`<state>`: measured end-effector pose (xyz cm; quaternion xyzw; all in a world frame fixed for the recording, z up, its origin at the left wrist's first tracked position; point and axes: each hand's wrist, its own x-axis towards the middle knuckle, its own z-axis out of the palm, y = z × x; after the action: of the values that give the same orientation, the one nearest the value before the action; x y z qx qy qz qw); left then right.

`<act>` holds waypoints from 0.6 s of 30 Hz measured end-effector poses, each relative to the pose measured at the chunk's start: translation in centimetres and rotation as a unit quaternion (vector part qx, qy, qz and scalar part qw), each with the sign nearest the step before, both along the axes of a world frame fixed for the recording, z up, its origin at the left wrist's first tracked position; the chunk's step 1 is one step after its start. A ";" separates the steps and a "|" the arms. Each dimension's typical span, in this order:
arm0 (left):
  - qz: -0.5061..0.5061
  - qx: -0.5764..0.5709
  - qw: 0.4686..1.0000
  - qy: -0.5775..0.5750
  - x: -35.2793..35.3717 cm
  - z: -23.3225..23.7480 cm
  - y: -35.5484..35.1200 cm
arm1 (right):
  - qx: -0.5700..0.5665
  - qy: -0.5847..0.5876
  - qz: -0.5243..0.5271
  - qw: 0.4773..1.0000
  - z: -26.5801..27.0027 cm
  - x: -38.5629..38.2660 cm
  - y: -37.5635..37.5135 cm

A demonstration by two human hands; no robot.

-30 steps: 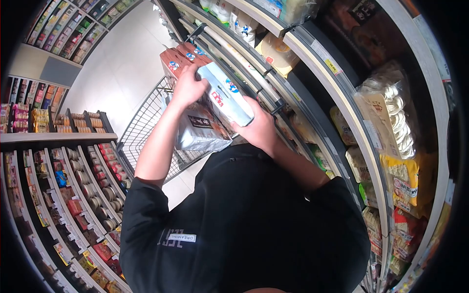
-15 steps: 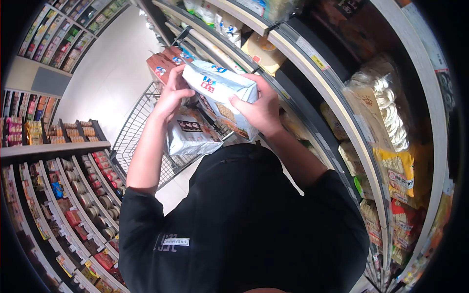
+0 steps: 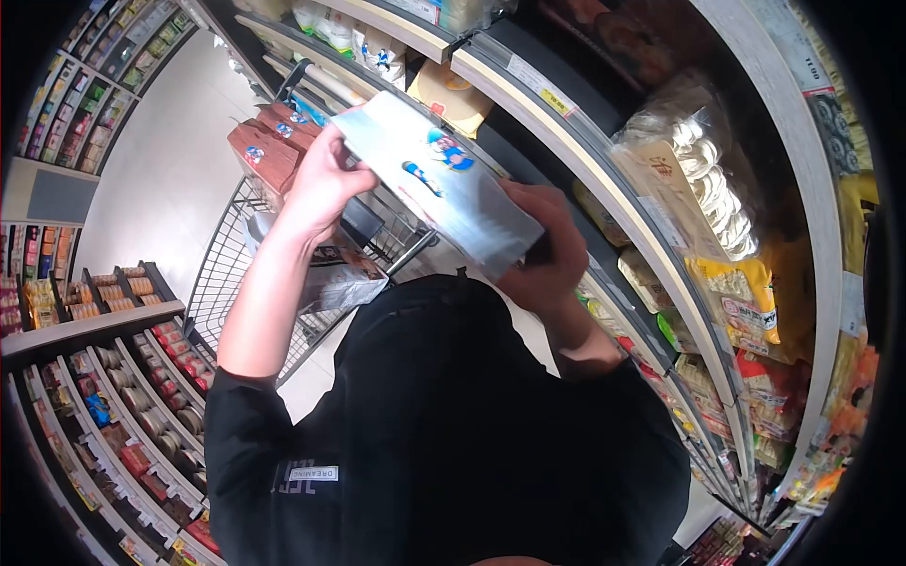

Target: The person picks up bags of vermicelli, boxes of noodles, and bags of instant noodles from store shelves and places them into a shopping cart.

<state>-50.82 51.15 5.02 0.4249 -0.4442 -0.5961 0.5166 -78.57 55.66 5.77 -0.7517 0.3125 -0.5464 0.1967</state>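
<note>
A silvery-white food package (image 3: pixel 415 160) with blue cartoon prints is held up in front of my chest, tilted down to the right. My left hand (image 3: pixel 330 184) grips its left end, thumb bent along the near edge. Around its right end my right hand (image 3: pixel 552 245) is closed, partly in shadow. Below and behind the package stands a wire shopping cart (image 3: pixel 222 255). Brown packages (image 3: pixel 269 146) with the same kind of blue print lie at the cart's far side, and another silvery package (image 3: pixel 344 283) sits in the cart below my left wrist.
A tall shelf (image 3: pixel 585 151) curves along my right, holding bagged white noodles (image 3: pixel 713 189) and a yellow bag (image 3: pixel 741 302). Low shelving (image 3: pixel 123 377) with jars and packets stands on the left. Pale aisle floor (image 3: pixel 160 141) stretches ahead.
The package has been turned, so its printed front with the food picture no longer shows and a plainer side faces me. My right hand has rotated and moved lower right. The view has shifted.
</note>
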 end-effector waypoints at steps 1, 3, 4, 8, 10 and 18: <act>-0.006 -0.013 1.000 0.009 -0.8 -0.1 -0.6 | -0.048 0.015 -0.006 0.999 0.0 -0.6 0.2; -0.025 -0.049 0.998 0.023 -2.7 -0.5 -1.5 | -0.080 0.072 -0.027 0.994 0.1 -2.0 1.1; -0.034 -0.068 0.997 0.029 -3.5 -0.8 -2.0 | -0.096 0.100 -0.038 0.990 0.0 -2.6 1.6; -0.052 -0.119 0.991 0.023 -6.5 -1.4 -3.8 | -0.157 0.150 -0.099 0.971 -1.8 -3.8 2.1; -0.042 -0.143 0.989 -0.017 -7.7 -2.6 -4.8 | -0.155 0.143 -0.107 0.972 -2.5 -4.4 1.7; -0.026 -0.121 0.992 0.025 -10.6 -5.6 -6.8 | -0.160 0.152 -0.089 0.971 -5.5 -6.1 0.0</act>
<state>-61.47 44.34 -0.59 0.3328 -0.5110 -0.5620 0.5588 -84.62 55.62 0.22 -0.8168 0.3133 -0.4838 -0.0254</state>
